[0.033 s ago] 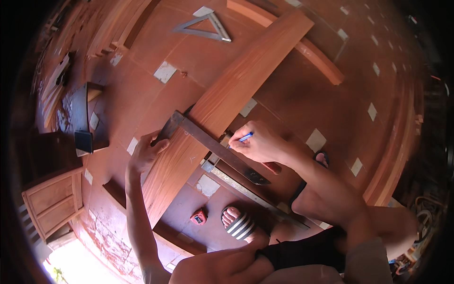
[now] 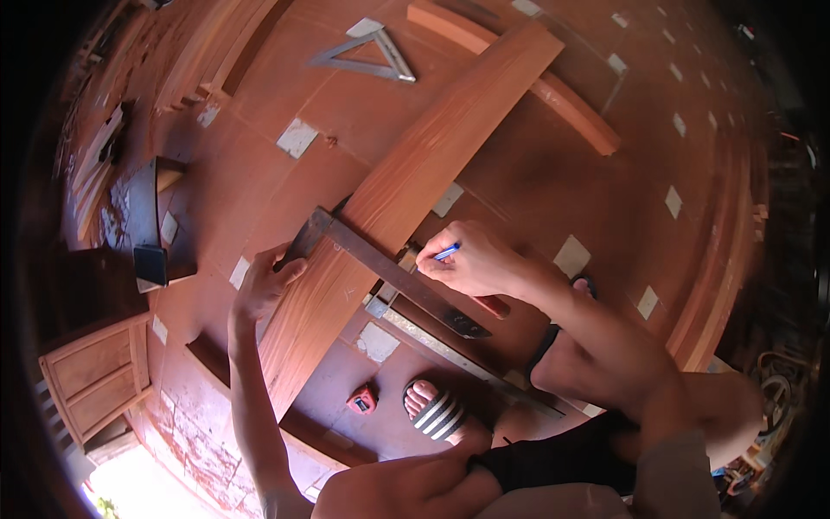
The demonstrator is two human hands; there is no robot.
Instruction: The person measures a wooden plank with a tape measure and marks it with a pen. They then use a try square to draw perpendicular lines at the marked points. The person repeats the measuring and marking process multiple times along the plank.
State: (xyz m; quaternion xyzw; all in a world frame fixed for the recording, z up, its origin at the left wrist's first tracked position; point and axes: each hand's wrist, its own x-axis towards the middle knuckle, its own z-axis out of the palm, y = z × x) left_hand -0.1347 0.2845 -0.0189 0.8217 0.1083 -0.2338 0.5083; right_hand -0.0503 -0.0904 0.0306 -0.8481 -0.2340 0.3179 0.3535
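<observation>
My left hand (image 2: pixel 264 284) presses the square (image 2: pixel 389 272) flat across the plank (image 2: pixel 393 203), fingers spread on its near end. My right hand (image 2: pixel 471 259) pinches a blue pen (image 2: pixel 446 253), tip just beside the square's blade.

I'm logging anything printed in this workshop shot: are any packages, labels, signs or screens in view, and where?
No packages, signs or screens show.
Nearest candidate: a small red and black object on the tiled floor beside the striped sandal, below the long wooden plank; too small to tell whether it bears a label.
</observation>
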